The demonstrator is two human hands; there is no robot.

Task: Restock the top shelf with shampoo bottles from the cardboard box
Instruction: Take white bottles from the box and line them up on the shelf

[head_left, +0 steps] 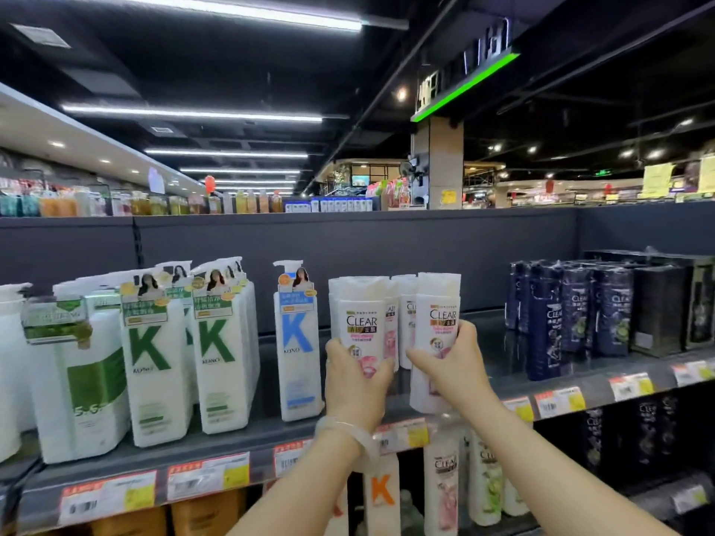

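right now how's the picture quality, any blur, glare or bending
Head view: sharp on the two white Clear bottles; price tags washed out by glare; left pump bottles smeared; wide lens bows the top shelf edge; ceiling dark between bright strip lights.

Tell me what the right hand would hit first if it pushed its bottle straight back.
Probably the white Clear bottle standing just behind the bottle held by the right hand. Depth is unclear; past that is the dark back panel.

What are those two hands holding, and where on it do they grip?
Each hand grips one white shampoo bottle around its lower body: the left hand the left bottle, the right hand the right bottle.
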